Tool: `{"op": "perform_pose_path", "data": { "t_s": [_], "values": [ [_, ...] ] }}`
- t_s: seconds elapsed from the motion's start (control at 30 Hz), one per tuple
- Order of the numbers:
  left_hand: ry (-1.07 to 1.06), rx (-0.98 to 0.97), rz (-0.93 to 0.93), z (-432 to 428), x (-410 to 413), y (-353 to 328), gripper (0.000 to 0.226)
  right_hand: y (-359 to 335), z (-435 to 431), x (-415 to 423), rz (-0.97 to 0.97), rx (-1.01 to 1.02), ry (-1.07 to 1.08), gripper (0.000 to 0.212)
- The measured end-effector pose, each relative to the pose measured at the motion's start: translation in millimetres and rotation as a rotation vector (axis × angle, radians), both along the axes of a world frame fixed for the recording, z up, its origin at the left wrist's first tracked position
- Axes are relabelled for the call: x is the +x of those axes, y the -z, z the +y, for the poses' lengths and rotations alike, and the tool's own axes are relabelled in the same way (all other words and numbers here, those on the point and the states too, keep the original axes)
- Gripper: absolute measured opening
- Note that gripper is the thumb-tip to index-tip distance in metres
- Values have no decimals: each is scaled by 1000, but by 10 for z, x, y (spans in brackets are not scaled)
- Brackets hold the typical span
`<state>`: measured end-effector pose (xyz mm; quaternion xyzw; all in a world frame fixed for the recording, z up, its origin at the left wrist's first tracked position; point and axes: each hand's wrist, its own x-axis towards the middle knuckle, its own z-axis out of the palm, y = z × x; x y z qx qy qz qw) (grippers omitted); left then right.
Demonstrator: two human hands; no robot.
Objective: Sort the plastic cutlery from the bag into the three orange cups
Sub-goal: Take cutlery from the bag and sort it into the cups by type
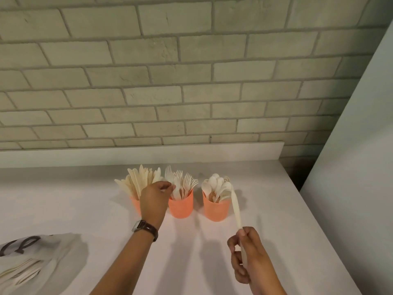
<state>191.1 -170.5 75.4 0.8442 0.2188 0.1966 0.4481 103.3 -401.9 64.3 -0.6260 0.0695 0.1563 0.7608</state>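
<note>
Three orange cups stand in a row on the white counter. The left cup (134,204) holds knives, the middle cup (181,207) forks, the right cup (215,209) spoons. My left hand (154,199) reaches between the left and middle cups, fingertips pinched at a fork (170,177) by the middle cup's rim. My right hand (248,256) is near the front right, closed on the handle of a cream plastic spoon (236,207) whose upper end is beside the right cup's spoons. A clear plastic bag (32,262) with more cutlery lies at the front left.
The counter (63,199) ends at a raised white backsplash ledge (148,152) under a grey brick wall. A pale panel (350,167) rises along the counter's right side. A watch sits on my left wrist (146,227).
</note>
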Motion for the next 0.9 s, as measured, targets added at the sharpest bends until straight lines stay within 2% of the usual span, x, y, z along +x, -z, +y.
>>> {"op": "perform_pose_path", "data": {
  "t_s": [0.13, 0.23, 0.3, 0.43, 0.53, 0.57, 0.63, 0.73, 0.9],
  "values": [
    [53, 81, 195, -44, 19, 219, 18, 29, -111, -10, -188, -169, 13, 11],
    [48, 73, 125, -57, -50, 223, 22, 4, -153, 16, -264, -189, -35, 24],
    [23, 21, 62, -43, -138, 193, 29, -39, -172, 43, -298, -194, -82, 24],
    [25, -93, -11, -22, -390, 99, 24, -214, -179, 110, -222, 29, -163, 34],
    [12, -116, -17, -3, -623, 40, 16, -311, -110, 201, -239, 169, -161, 24],
    [3, -131, -19, 9, -698, 27, 14, -327, -80, 231, -249, 179, -159, 35],
    [-19, -142, -31, 37, -862, -3, 11, -348, -3, 282, -284, 152, -120, 45],
    [-68, -164, -53, 90, -1118, -31, 10, -323, 168, 331, -316, 75, -68, 24],
    [-177, -190, -48, 327, -1533, 34, 14, -100, 505, 357, -390, -138, -73, 25]
  ]
}}
